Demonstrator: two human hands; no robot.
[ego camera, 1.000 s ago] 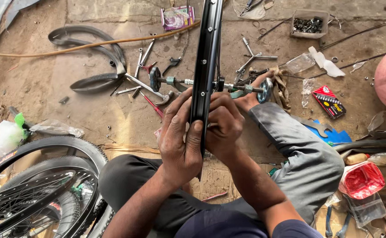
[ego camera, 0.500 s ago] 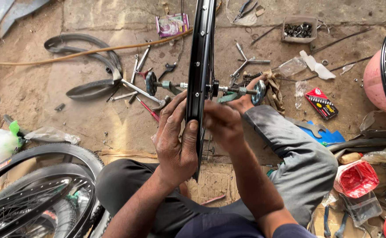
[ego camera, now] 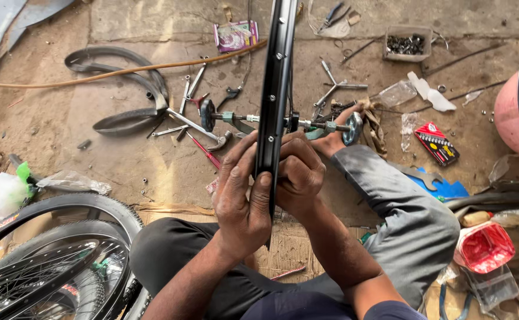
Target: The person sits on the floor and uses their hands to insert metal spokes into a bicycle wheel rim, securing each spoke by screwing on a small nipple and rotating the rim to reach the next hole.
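Note:
A black bicycle wheel rim (ego camera: pixel 275 89) stands upright and edge-on in front of me, its axle (ego camera: pixel 241 118) sticking out to both sides. My left hand (ego camera: pixel 240 195) grips the near part of the rim from the left, thumb pressed on its inner face. My right hand (ego camera: pixel 299 173) clasps the same spot from the right, fingers curled over the edge. Both hands sit above my bent knees, and the rim's lowest part is hidden behind them.
Tyres and a spoked wheel (ego camera: pixel 46 261) lie at lower left. Wrenches and a hammer (ego camera: pixel 200 127) are scattered on the dirt floor beyond the rim. A tray of small parts (ego camera: pixel 406 42) sits far right, a red packet (ego camera: pixel 438 142) and red bag (ego camera: pixel 485 246) at right.
The rim and both hands have stayed together; the view shifted slightly and the hands' grip moved a little along the rim.

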